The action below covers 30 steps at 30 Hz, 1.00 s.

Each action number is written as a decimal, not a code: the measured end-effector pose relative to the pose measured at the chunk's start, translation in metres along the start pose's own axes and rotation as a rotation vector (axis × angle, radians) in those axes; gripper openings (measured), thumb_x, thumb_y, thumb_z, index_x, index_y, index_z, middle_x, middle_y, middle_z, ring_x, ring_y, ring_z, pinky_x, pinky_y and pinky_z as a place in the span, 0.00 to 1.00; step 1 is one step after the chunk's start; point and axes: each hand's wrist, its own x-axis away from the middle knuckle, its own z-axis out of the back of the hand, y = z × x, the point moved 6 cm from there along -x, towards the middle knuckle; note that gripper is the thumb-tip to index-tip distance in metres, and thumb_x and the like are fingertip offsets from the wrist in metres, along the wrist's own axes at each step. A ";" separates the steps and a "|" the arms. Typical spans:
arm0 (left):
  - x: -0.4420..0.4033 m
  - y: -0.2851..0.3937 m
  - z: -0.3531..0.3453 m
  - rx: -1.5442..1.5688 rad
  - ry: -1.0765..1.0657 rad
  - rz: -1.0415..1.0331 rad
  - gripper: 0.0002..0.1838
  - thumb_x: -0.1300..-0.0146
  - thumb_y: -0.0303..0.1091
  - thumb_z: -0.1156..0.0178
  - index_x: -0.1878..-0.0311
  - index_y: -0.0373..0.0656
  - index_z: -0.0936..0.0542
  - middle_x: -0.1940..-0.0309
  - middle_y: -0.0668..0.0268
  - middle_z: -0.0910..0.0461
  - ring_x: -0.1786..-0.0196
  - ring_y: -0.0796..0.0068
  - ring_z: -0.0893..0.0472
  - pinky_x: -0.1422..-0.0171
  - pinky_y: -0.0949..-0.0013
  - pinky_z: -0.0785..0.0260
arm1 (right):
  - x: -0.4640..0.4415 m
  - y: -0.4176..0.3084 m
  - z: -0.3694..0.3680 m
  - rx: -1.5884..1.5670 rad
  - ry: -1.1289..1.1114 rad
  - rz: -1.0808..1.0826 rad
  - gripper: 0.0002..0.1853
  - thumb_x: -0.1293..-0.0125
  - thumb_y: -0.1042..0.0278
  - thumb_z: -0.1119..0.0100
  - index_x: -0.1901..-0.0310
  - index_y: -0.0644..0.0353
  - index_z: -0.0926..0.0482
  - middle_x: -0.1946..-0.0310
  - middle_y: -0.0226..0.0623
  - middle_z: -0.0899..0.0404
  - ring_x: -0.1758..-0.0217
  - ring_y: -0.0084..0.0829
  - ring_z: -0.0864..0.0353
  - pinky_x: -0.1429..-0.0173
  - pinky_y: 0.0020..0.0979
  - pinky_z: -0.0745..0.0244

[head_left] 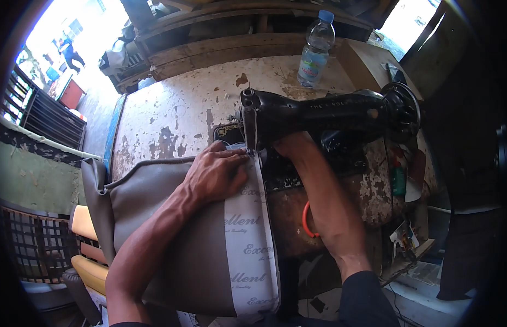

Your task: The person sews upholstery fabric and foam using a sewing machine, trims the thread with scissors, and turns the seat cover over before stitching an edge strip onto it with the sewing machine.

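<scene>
A black sewing machine (pixel 313 111) stands on the worn tabletop. Under its needle end runs a sheet of grey-brown leatherette (pixel 193 267), folded so that a pale strip of its printed backing (pixel 248 261) faces up along the right edge. My left hand (pixel 218 171) rests on the leatherette just left of the presser foot, fingers stretched toward the needle and pressing down. Beneath the machine's arm, to the right of the needle, is my right hand (pixel 293 144); its fingers are mostly hidden there, so what they hold does not show.
A water bottle (pixel 317 52) with a blue cap stands behind the machine. An orange ring-shaped handle (pixel 308 220) hangs by my right forearm. A green bottle (pixel 398 181) is below the handwheel (pixel 409 111). Yellow padded seating (pixel 89 272) lies at left. A distant person (pixel 71 54) is outside.
</scene>
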 end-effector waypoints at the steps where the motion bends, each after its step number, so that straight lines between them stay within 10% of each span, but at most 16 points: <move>1: 0.000 0.001 0.001 0.005 0.000 0.003 0.18 0.40 0.32 0.37 0.48 0.39 0.10 0.44 0.54 0.11 0.47 0.53 0.13 0.34 0.55 0.22 | 0.001 -0.008 0.005 -0.040 0.030 -0.017 0.13 0.20 0.71 0.46 0.39 0.56 0.20 0.46 0.33 0.14 0.40 0.26 0.16 0.37 0.34 0.17; 4: 0.001 -0.002 0.002 0.024 -0.028 0.029 0.18 0.40 0.32 0.37 0.48 0.38 0.10 0.45 0.54 0.11 0.48 0.53 0.13 0.36 0.55 0.21 | 0.011 -0.062 0.024 0.599 0.104 0.352 0.12 0.22 0.71 0.42 0.41 0.57 0.18 0.47 0.35 0.14 0.41 0.28 0.16 0.39 0.35 0.18; 13: -0.002 -0.005 0.001 0.038 -0.032 -0.005 0.18 0.41 0.31 0.37 0.49 0.39 0.10 0.45 0.55 0.10 0.50 0.53 0.13 0.39 0.55 0.20 | -0.001 -0.010 0.007 -0.192 0.075 -0.021 0.11 0.26 0.75 0.37 0.44 0.58 0.16 0.51 0.34 0.14 0.47 0.27 0.16 0.43 0.34 0.18; 19: -0.005 -0.003 0.003 0.011 -0.028 0.001 0.17 0.42 0.31 0.37 0.50 0.39 0.09 0.46 0.56 0.10 0.51 0.54 0.13 0.40 0.56 0.19 | 0.003 -0.047 0.022 0.076 -0.051 0.064 0.28 0.34 0.66 0.30 0.32 0.53 0.20 0.33 0.46 0.19 0.27 0.46 0.23 0.24 0.43 0.28; 30: -0.008 -0.008 0.002 0.009 -0.001 0.005 0.17 0.41 0.32 0.37 0.51 0.39 0.09 0.48 0.54 0.09 0.52 0.55 0.13 0.39 0.57 0.18 | 0.007 -0.060 0.024 0.306 -0.068 0.191 0.24 0.31 0.75 0.35 0.33 0.56 0.22 0.36 0.40 0.18 0.29 0.39 0.21 0.25 0.40 0.27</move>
